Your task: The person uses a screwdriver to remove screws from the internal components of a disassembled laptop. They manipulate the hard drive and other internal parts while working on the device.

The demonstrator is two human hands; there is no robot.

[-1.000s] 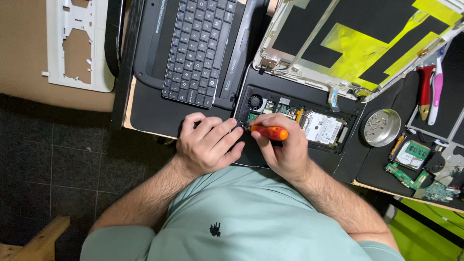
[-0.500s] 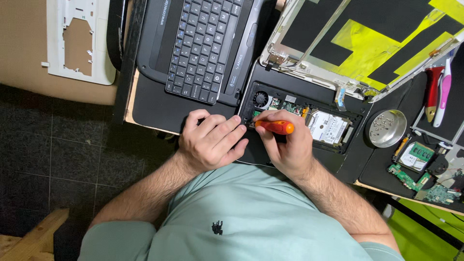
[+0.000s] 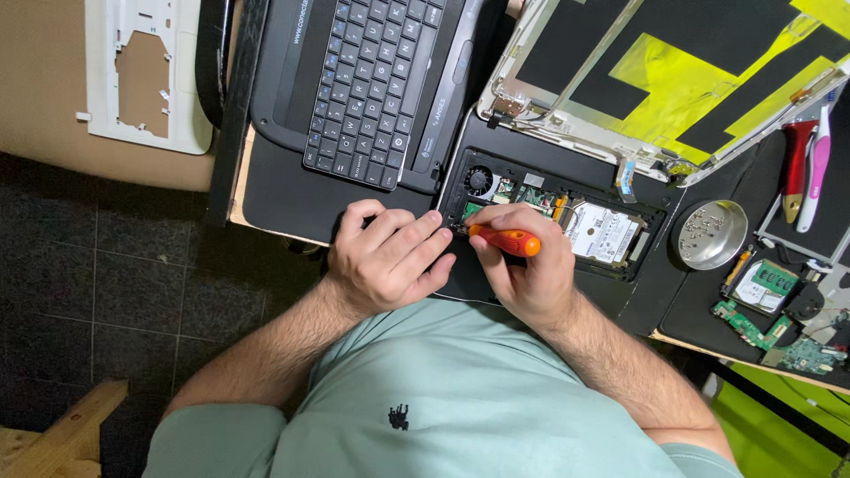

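- Clasped in the right hand [image 3: 522,270], the orange-handled screwdriver [image 3: 505,240] lies near the centre of the frame, its tip pointing left into the opened black laptop base [image 3: 549,212].
- The left hand [image 3: 390,257] rests curled on the base's near left corner, fingers bent and touching the screwdriver tip area; it grasps nothing that can be made out.
- Inside the base, a small round fan [image 3: 479,180] sits at the left and a silver hard drive [image 3: 604,232] at the right.
- A black keyboard panel [image 3: 372,84] lies at upper centre.
- A round metal dish [image 3: 713,234] stands right of the base.
- Green circuit boards [image 3: 753,310] lie at the right edge.
- A white plastic frame [image 3: 142,75] sits at upper left.
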